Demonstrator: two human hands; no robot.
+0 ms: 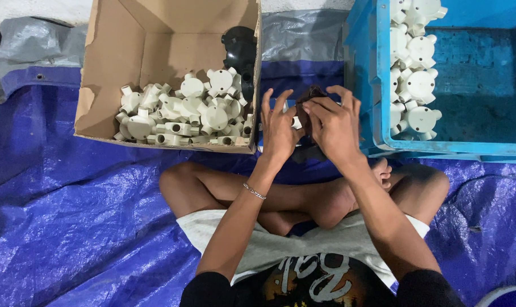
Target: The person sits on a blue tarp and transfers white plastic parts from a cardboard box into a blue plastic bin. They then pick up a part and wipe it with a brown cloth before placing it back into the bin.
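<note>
The right hand [334, 128] and left hand [279, 129] meet over a dark rag [310, 94], fingers closed around it; a white fitting [296, 121] peeks between the palms. Left of the fingers sits a box [110, 68] of fittings, right a blue crate [473, 145].

Between the cardboard box [172, 74] and the blue crate [445, 85] a strip of tarp [70, 227] lies open, though both hands (left hand [278, 128], right hand [333, 126]) fill its near end. The crate's right half is bare; the box's near wall blocks a low reach to the white fittings [184, 113].
</note>
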